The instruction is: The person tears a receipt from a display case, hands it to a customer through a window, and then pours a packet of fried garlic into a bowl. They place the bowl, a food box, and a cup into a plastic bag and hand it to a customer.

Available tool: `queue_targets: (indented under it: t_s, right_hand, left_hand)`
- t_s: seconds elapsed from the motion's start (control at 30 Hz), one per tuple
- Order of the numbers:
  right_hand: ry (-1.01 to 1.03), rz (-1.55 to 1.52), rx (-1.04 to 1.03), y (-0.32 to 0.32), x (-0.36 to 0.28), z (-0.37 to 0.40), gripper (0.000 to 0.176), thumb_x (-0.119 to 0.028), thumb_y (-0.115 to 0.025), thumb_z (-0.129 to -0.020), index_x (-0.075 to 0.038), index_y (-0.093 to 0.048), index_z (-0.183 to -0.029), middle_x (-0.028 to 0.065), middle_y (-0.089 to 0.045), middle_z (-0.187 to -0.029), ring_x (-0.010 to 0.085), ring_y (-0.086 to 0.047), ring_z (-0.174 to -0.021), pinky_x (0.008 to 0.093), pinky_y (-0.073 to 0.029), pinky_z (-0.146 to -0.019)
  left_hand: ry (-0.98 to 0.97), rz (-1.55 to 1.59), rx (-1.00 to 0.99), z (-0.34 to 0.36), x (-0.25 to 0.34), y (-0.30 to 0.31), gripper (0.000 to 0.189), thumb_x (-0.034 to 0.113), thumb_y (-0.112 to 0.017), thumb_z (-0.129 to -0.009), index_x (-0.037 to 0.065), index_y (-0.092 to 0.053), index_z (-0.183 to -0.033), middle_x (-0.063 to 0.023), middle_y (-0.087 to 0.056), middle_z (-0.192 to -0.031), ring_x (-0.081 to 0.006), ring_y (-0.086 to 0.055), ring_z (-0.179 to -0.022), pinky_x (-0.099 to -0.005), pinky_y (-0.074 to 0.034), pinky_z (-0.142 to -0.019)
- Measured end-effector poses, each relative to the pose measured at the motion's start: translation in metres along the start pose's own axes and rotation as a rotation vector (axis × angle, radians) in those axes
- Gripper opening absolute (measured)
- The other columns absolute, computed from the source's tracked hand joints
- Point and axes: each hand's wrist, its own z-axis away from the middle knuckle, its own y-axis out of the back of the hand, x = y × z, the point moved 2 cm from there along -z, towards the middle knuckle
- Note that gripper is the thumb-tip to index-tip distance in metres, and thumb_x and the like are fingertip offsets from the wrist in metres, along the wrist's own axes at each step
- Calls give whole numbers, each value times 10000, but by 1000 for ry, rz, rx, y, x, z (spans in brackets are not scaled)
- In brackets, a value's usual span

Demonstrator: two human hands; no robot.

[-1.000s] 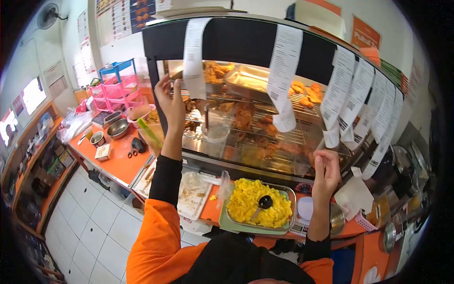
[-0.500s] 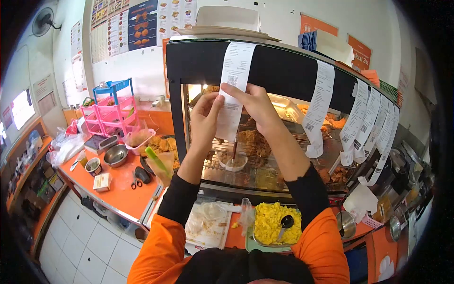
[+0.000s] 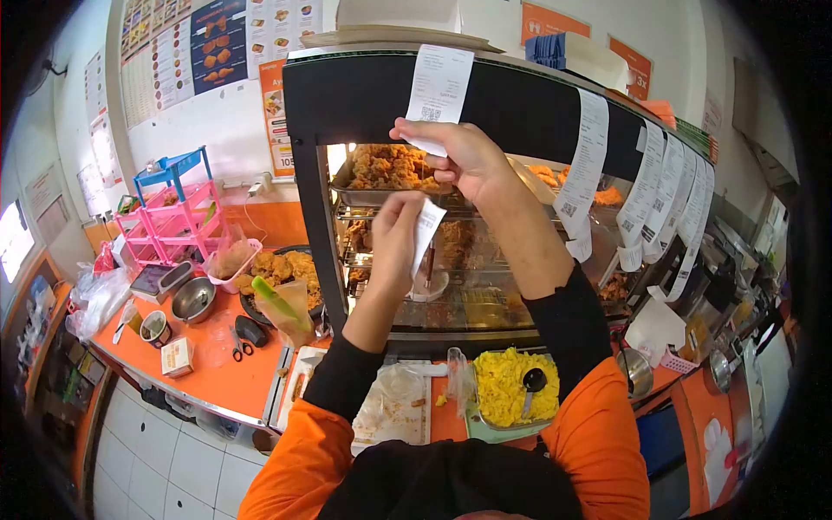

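A long printed receipt (image 3: 440, 82) hangs on the black top panel of a glass food warmer (image 3: 360, 102). My right hand (image 3: 475, 160) is closed on its lower end, thumb and fingers pinching the paper. Lower and to the left, my left hand (image 3: 396, 241) grips a torn-off receipt piece (image 3: 427, 229), now separate from the upper strip. Behind my hands, fried chicken (image 3: 390, 166) fills a metal tray on the warmer's upper shelf.
More receipts (image 3: 582, 165) hang along the panel to the right. Below are a tray of yellow scrambled egg (image 3: 507, 390) with a black ladle (image 3: 534, 380) and a white board (image 3: 394, 416). Scissors (image 3: 242, 348), a metal bowl (image 3: 193, 299) and a pink rack (image 3: 178, 221) stand left.
The receipt has been torn across. My left hand has moved down with the lower piece, while my right hand has risen slightly and keeps hold of the upper part. The view has shifted.
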Motion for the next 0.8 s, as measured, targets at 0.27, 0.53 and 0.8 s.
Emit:
queue_targets:
  t_s: [0.27, 0.53, 0.8]
  right_hand:
    - [-74, -99, -47, 17, 17, 7, 212, -188, -727, -785, -41, -637, -908, -36, -521, -654, 35, -332, -434, 190, -231, -370]
    - [12, -120, -108, 35, 40, 15, 153, -192, -731, -740, -52, -684, -775, 23, -606, -692, 76, -433, -457, 219, -304, -383]
    - [-34, -121, -278, 82, 84, 78, 205, -269, -709, -798, -82, -696, -882, -20, -586, -663, 42, -473, -512, 188, -354, -445]
  left_hand:
    - [-1179, -948, -55, -26, 108, -31, 274, 78, -599, -845, 55, -577, -1117, -127, -609, -1077, -311, -624, -946, -343, -500, -784]
    - [-1094, -1659, -231, -133, 113, -67, 295, 267, -455, -952, 172, -510, -1226, -145, -615, -1094, -352, -615, -941, -418, -501, -748]
    - [-1614, -2082, -231, -174, 102, -9, 376, 206, -423, -970, 17, -472, -1291, -154, -538, -1264, -305, -523, -1153, -384, -394, -993]
